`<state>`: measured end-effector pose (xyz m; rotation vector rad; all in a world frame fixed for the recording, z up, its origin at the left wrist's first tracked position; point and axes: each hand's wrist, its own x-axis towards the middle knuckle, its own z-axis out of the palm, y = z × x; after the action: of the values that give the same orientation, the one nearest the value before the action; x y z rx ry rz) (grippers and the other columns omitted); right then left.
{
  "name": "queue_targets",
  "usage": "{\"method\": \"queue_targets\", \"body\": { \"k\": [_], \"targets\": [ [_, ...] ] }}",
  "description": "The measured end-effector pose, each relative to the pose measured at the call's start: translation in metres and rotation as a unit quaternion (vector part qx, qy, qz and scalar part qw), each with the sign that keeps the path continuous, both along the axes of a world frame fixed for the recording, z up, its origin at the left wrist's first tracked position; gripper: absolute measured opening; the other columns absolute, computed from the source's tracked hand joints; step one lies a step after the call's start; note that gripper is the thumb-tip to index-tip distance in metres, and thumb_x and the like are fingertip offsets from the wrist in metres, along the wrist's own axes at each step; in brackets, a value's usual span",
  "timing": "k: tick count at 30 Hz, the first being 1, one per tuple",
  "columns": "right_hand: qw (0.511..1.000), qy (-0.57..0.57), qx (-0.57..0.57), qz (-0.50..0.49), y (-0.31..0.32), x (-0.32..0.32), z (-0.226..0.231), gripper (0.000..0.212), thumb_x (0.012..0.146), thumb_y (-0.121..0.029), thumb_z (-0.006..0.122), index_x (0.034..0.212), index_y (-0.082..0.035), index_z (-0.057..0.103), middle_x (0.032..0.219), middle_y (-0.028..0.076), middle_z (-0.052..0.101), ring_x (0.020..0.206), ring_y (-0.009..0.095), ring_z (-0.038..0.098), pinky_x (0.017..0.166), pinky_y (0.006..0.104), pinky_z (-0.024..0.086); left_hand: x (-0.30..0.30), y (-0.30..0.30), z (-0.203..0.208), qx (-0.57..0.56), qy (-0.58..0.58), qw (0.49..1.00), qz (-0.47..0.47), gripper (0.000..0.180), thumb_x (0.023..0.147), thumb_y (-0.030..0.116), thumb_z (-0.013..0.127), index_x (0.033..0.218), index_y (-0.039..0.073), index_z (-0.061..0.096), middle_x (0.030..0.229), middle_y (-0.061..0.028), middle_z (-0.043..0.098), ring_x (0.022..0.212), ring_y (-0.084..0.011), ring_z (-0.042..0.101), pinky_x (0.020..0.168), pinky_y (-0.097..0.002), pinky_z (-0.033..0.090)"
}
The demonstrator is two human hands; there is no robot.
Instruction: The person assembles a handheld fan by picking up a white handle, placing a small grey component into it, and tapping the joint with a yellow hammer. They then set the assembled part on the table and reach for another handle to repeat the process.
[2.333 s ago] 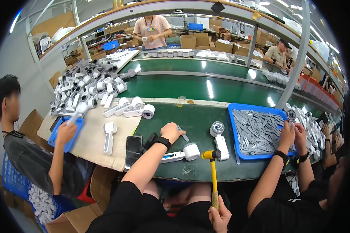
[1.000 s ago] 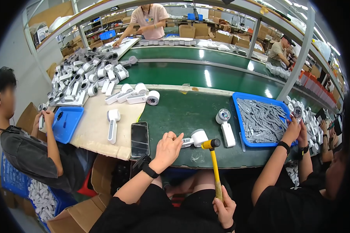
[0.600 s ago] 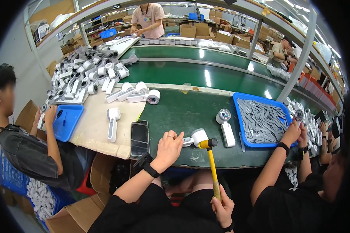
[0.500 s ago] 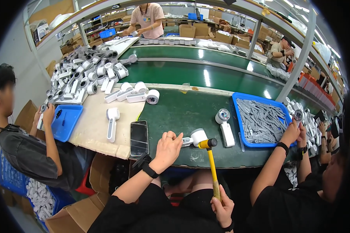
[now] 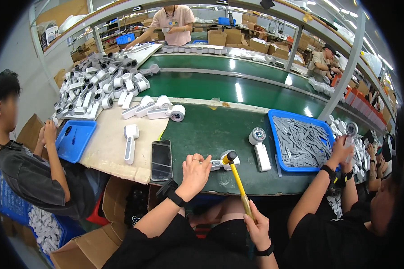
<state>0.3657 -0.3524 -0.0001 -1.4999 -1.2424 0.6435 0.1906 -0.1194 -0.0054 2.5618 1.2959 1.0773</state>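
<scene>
On the green bench mat, my left hand (image 5: 194, 174) is closed over the handle end of a white handheld fan (image 5: 216, 165) that lies on its side. Part of its handle is hidden under my fingers. My right hand (image 5: 258, 225) grips a hammer (image 5: 241, 184) with a yellow handle and a black-tipped head. The hammer head is in front of the fan's round head and covers part of it; whether the two touch I cannot tell. Another white fan (image 5: 262, 157) lies just to the right, its round face up.
A black phone (image 5: 161, 160) lies left of my left hand. A blue tray (image 5: 300, 169) of grey strips stands right; a co-worker's hands (image 5: 339, 154) hold a fan beside it. Several fans and a big pile (image 5: 96, 85) lie left. Another co-worker sits by a blue tray (image 5: 87, 141).
The hammer head has shifted up and left across the fan's round head, and my right hand has risen slightly. My left hand stays on the fan. The right co-worker has lifted their fan slightly.
</scene>
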Motion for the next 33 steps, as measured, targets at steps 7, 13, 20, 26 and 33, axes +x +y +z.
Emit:
{"method": "queue_targets", "body": {
  "k": [7, 13, 20, 26, 33],
  "targets": [
    [0.996, -0.084, 0.025, 0.026, 0.015, 0.005, 0.015, 0.052, 0.089, 0.001, 0.064, 0.14, 0.001, 0.052, 0.089, 0.007, 0.067, 0.074, 0.007, 0.056, 0.068, 0.024, 0.048, -0.001, 0.004, -0.003, 0.008, -0.019, 1.0, -0.003, 0.029, 0.086, 0.019, 0.069, 0.115, 0.018, 0.073, 0.1, -0.0032, 0.058, 0.098, -0.0266, 0.05, 0.084, -0.0427, 0.038],
    [0.997, -0.077, -0.011, 0.017, 0.018, 0.007, 0.026, 0.053, 0.089, 0.001, 0.064, 0.14, 0.001, 0.051, 0.095, 0.012, 0.069, 0.077, 0.01, 0.059, 0.072, 0.0258, 0.049, -0.001, 0.008, -0.006, -0.083, -0.064, 0.994, -0.016, 0.027, 0.088, 0.02, 0.068, 0.114, 0.018, 0.074, 0.101, -0.0031, 0.062, 0.098, -0.0266, 0.051, 0.084, -0.0403, 0.042],
    [0.984, -0.154, 0.089, 0.004, 0.022, 0.004, 0.043, 0.052, 0.089, -0.001, 0.065, 0.14, -0.005, 0.053, 0.074, 0.015, 0.056, 0.063, 0.025, 0.056, 0.061, 0.0329, 0.046, -0.002, 0.012, -0.009, -0.125, -0.094, 0.987, -0.026, 0.025, 0.089, 0.021, 0.067, 0.112, 0.017, 0.075, 0.094, -0.0041, 0.065, 0.095, -0.026, 0.052, 0.082, -0.0385, 0.044],
    [0.983, -0.183, -0.011, 0.024, 0.025, 0.007, 0.039, 0.05, 0.09, -0.005, 0.065, 0.139, -0.007, 0.055, 0.072, 0.015, 0.055, 0.062, 0.029, 0.056, 0.06, 0.0368, 0.046, 0.001, 0.012, -0.014, -0.12, -0.131, 0.984, -0.02, 0.023, 0.086, 0.02, 0.069, 0.107, 0.015, 0.076, 0.09, -0.0043, 0.066, 0.095, -0.0269, 0.054, 0.081, -0.0395, 0.045],
    [0.985, -0.171, -0.01, 0.027, 0.017, -0.004, 0.038, 0.052, 0.089, 0.0, 0.063, 0.14, 0.0, 0.051, 0.079, 0.015, 0.059, 0.067, 0.022, 0.058, 0.068, 0.0301, 0.048, -0.001, 0.017, -0.025, -0.128, -0.147, 0.98, -0.035, 0.029, 0.085, 0.018, 0.071, 0.112, 0.008, 0.072, 0.092, -0.0086, 0.065, 0.099, -0.0298, 0.053, 0.084, -0.0409, 0.044]
  ]
}}
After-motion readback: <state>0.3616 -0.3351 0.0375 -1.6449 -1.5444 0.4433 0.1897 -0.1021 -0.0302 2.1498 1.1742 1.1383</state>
